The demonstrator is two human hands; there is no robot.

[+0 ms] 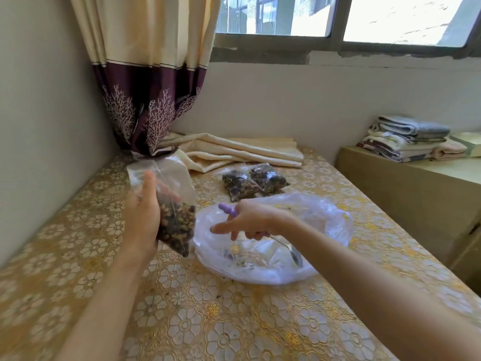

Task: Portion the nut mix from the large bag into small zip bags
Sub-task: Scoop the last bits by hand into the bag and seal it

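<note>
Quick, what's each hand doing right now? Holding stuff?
Left hand: grips a small zip bag partly filled with nut mix.
Right hand: grips a purple-handled spoon, index finger pointing out, over the large bag.

Part-filled small zip bag (177, 220) upright beside crumpled, near-empty large bag (273, 246)

Sunlit window (338, 16), cream-and-purple curtain (148, 74), pale walls (286, 100), gold floral tablecloth (208, 321), folded towels (406, 138).

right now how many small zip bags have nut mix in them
3: one held up in the left hand, small zip bag; two filled bags lying side by side on the table behind the large bag. None seem hidden.
</note>
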